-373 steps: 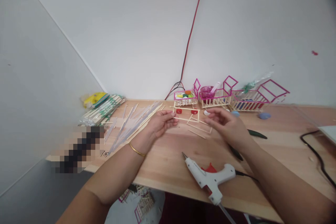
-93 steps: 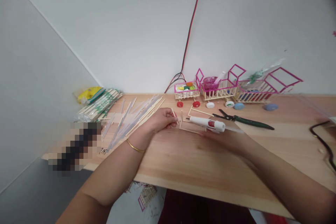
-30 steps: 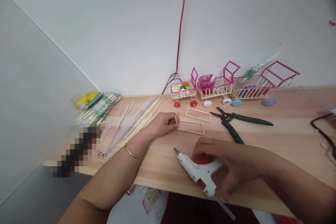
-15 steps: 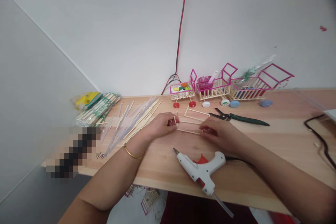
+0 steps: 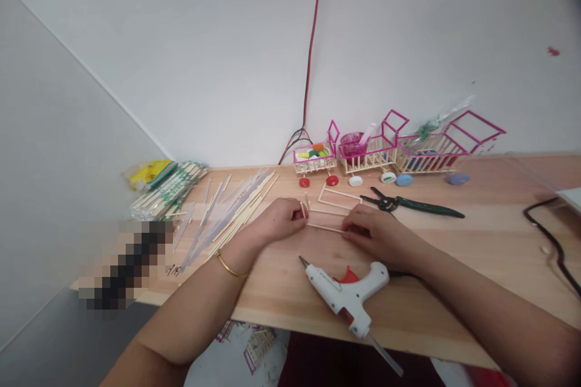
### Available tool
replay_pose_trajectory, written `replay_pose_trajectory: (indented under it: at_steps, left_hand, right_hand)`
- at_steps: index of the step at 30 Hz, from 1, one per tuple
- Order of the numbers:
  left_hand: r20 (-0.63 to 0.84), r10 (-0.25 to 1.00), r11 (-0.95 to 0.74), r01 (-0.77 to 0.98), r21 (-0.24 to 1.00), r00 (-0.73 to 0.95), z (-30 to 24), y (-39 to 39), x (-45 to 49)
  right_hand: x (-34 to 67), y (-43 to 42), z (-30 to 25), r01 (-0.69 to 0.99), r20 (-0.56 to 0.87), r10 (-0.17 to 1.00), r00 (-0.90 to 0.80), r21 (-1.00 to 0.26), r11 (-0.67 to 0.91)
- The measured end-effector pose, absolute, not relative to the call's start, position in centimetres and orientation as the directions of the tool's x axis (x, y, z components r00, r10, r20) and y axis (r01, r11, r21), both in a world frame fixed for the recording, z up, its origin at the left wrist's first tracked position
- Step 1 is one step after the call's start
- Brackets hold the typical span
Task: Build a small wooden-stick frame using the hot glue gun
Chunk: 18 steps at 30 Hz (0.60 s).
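A small frame of thin wooden sticks (image 5: pixel 325 228) lies on the table between my hands, with short sticks standing up at its left end. My left hand (image 5: pixel 287 217) is closed on that left end, its fingertips at an upright stick. At the right end, my right hand (image 5: pixel 367 228) has its fingers curled round the frame's corner, which they partly hide. Just behind lies a second stick frame (image 5: pixel 340 196), flat on the wood. Nearer to me rests a white glue gun (image 5: pixel 342 293) with a red trigger, a clear glue stick poking out of its back.
Loose sticks and clear glue sticks (image 5: pixel 236 214) lie to the left, beside a bagged stick bundle (image 5: pixel 172 190). Pliers (image 5: pixel 411 204) with dark green handles lie right of the frames. Along the wall stand miniature stick carts (image 5: pixel 370 154) on bottle-cap wheels. A black cable (image 5: pixel 544 230) runs at far right.
My right hand has shifted slightly left and down along the frame's right end. The left hand stays almost still at the other end.
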State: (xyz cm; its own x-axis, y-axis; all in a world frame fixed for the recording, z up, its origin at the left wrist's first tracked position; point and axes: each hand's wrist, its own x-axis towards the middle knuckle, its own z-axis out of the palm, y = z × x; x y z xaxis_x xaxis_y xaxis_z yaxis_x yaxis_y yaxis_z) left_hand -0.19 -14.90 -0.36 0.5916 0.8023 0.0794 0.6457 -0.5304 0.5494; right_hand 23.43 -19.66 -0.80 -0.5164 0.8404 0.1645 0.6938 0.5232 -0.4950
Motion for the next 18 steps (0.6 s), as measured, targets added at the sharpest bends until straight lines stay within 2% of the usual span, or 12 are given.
replay_pose_trajectory:
  at_steps: [18]
  left_hand:
    - [0.111,0.786,-0.575,0.653,0.492,0.609,-0.17,-15.08,-0.05]
  right_hand:
    - [23.09,-19.84,-0.23,0.690,0.156,0.835,-0.527,-0.496,0.528]
